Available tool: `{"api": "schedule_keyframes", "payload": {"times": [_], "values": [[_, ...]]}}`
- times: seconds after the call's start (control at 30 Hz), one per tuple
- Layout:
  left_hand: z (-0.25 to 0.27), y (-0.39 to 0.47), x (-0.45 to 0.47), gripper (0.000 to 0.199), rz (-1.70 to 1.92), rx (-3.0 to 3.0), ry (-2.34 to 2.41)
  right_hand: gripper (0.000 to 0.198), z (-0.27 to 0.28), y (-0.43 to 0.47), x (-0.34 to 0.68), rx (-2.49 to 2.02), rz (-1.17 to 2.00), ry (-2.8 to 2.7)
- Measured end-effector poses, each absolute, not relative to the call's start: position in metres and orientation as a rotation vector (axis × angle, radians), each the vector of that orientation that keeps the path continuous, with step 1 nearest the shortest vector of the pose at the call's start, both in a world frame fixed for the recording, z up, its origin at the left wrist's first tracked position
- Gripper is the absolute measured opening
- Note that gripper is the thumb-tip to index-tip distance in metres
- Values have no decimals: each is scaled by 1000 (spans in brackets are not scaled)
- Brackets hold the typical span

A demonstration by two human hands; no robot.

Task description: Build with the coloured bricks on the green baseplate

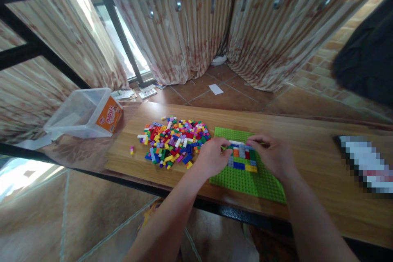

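Note:
A block of multicoloured toy bricks point(239, 166) sits on a green studded baseplate point(260, 190). A white strip of bricks point(238, 143) runs along its far edge. My left hand point(215, 155) is at the far left corner of the block, thumb and fingers closed together at the bricks there. At the far right corner, the thumb and forefinger of my right hand point(273, 153) pinch at the end of the same far row. The fingertips partly hide the bricks between them. Left of the baseplate spreads a pile of loose toy bricks point(175, 141).
A clear plastic bin point(76, 116) with an orange label stands at the left end of the wooden table point(310, 163). One small pink and yellow brick piece point(132, 150) lies apart from the pile. A blurred flat object point(368, 163) lies at the right. Curtains hang behind.

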State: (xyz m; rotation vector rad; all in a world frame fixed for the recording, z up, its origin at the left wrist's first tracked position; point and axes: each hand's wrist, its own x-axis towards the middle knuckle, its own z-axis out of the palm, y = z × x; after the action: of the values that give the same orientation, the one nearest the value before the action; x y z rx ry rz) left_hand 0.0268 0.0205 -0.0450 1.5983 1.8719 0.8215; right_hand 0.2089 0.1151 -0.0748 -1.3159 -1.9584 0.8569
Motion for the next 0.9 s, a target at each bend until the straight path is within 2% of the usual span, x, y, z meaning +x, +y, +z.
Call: {"api": "schedule_keyframes", "payload": {"times": [0.9], "values": [[-47,18,23,24,732,1687,1859,25,-65,111,203,-1384,745,-2168]]}}
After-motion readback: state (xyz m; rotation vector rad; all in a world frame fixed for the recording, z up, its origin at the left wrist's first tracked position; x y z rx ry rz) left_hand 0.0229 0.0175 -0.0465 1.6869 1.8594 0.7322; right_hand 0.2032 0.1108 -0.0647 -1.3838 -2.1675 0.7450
